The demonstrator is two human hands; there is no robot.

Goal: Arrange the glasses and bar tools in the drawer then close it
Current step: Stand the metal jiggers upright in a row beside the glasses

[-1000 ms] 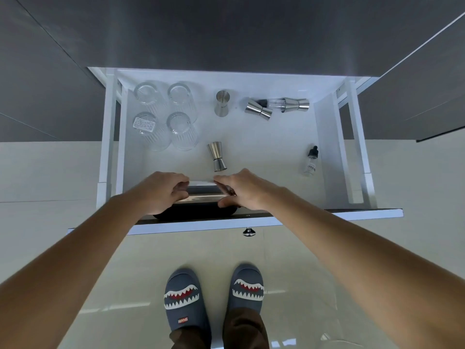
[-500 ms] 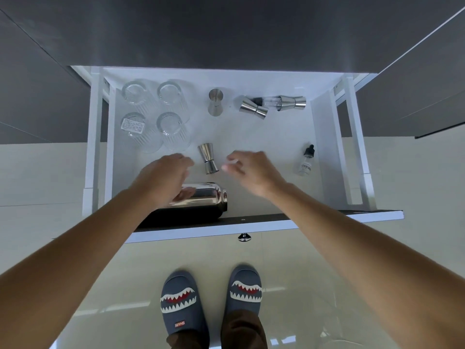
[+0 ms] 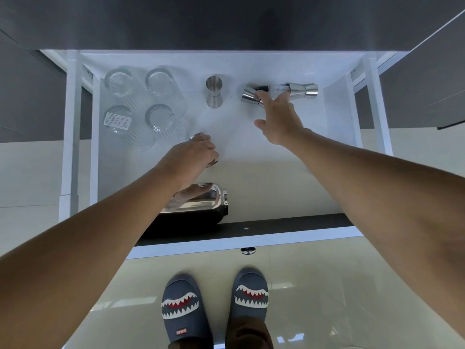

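Note:
The white drawer (image 3: 246,240) stands pulled out below me. Several ribbed glasses (image 3: 161,84) sit upside down in its back left corner. My left hand (image 3: 192,154) is closed around a small steel jigger (image 3: 199,136) in the middle of the drawer. My right hand (image 3: 278,118) stretches to the back right with fingers apart, its fingertips over a jigger lying on its side (image 3: 247,94). A steel shaker (image 3: 201,201) lies on its side at the drawer's front, under my left forearm.
An upright jigger (image 3: 214,91) stands at the back centre. Another lying jigger (image 3: 303,90) and a clear bottle (image 3: 275,88) rest against the back wall on the right. Dark cabinet fronts flank the drawer. My slippers (image 3: 182,304) are on the glossy floor.
Both hands left the shaker, which now lies at the drawer's front. The left hand moved forward and closed on the middle jigger. The right hand reached to the back right, and its arm now covers the small dropper bottle.

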